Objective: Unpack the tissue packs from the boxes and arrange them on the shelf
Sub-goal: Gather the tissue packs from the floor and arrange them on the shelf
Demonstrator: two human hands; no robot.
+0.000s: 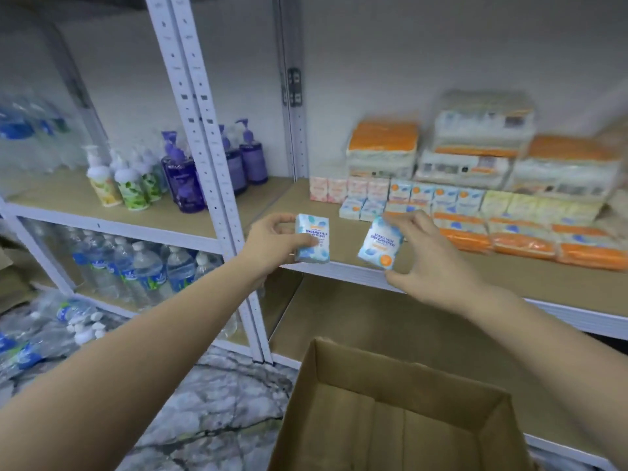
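My left hand (272, 241) grips a small blue-and-white tissue pack (314, 237) upright at the shelf's front edge. My right hand (424, 260) pinches a second blue-and-white tissue pack (379, 244), tilted, just above the shelf board (326, 232). Behind them, rows of small pink, blue and yellow packs (421, 195) stand on the shelf, with orange-wrapped bundles (523, 244) in front at the right and larger stacked bundles (475, 147) at the back. An open cardboard box (390, 413) sits below my hands; its visible inside holds nothing.
The white metal upright (204, 137) divides the shelving. Soap pump bottles (176, 175) stand on the left shelf, water bottles (146, 270) below it and on the floor (51, 334). The lower right shelf board (373, 328) shows bare wood.
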